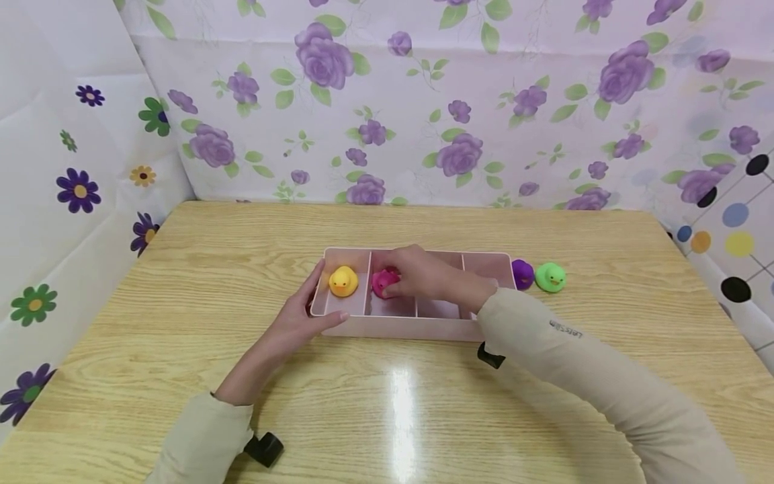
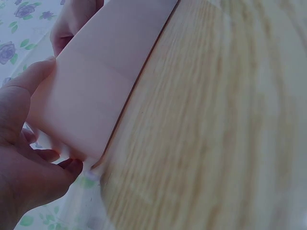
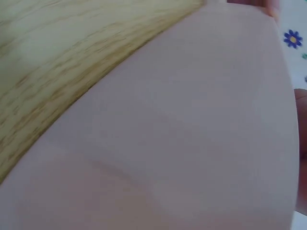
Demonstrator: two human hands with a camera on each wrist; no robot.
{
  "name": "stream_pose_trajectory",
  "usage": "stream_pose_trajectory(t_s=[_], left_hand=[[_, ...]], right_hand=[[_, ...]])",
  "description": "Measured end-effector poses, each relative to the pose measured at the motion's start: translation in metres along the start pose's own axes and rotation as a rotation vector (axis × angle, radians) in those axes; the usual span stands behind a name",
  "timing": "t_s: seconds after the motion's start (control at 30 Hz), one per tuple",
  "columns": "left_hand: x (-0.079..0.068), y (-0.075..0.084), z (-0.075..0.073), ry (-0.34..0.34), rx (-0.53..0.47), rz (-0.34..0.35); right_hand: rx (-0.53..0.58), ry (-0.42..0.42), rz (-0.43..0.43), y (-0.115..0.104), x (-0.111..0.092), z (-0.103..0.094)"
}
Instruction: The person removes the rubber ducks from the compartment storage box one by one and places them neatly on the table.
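Note:
A pale pink divided box (image 1: 399, 328) lies lengthwise on the table. My left hand (image 1: 300, 317) grips its left end, thumb over the front rim and fingers along the side; the left wrist view shows these fingers (image 2: 72, 167) curled at the box's corner. In the leftmost compartment sits a yellow toy duck (image 1: 343, 281). My right hand (image 1: 417, 272) reaches into the compartment beside it and pinches a magenta toy duck (image 1: 382, 282), partly hidden by the fingers. The right wrist view is filled mostly by the box's wall (image 3: 192, 115).
Just past the box's right end stand a purple toy duck (image 1: 523, 274), partly covered by the box, and a green toy duck (image 1: 551, 277). The wooden table (image 1: 338, 410) meets flower-patterned sheeting (image 1: 411, 121) at the back and sides.

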State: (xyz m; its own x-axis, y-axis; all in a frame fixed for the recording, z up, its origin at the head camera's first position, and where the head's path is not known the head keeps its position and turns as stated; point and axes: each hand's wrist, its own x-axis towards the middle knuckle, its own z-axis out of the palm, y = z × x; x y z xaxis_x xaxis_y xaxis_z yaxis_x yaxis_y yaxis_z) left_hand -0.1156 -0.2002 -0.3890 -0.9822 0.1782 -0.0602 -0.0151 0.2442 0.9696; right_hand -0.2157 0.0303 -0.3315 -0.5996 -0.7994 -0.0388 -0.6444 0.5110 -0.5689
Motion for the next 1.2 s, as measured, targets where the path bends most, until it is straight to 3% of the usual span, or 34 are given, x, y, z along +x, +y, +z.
stream_pose_trajectory(t_s=[0.27, 0.57, 0.83, 1.0, 1.2], left_hand=[[-0.001, 0.002, 0.0, -0.002, 0.0, 0.0], [-0.001, 0.003, 0.0, -0.001, 0.003, -0.003], [-0.001, 0.002, 0.0, 0.002, 0.0, 0.001], [0.0, 0.001, 0.0, 0.0, 0.016, 0.005], [0.0, 0.001, 0.0, 0.003, 0.012, 0.002]], right_hand=[[-0.039, 0.003, 0.021, -0.002, 0.003, 0.003], [-0.186, 0.004, -0.032, -0.003, 0.011, 0.005], [-0.24, 0.027, -0.079, -0.002, 0.013, 0.007], [-0.227, 0.04, -0.078, -0.003, 0.011, 0.008], [-0.126, 0.05, -0.046, -0.004, 0.007, 0.008]])
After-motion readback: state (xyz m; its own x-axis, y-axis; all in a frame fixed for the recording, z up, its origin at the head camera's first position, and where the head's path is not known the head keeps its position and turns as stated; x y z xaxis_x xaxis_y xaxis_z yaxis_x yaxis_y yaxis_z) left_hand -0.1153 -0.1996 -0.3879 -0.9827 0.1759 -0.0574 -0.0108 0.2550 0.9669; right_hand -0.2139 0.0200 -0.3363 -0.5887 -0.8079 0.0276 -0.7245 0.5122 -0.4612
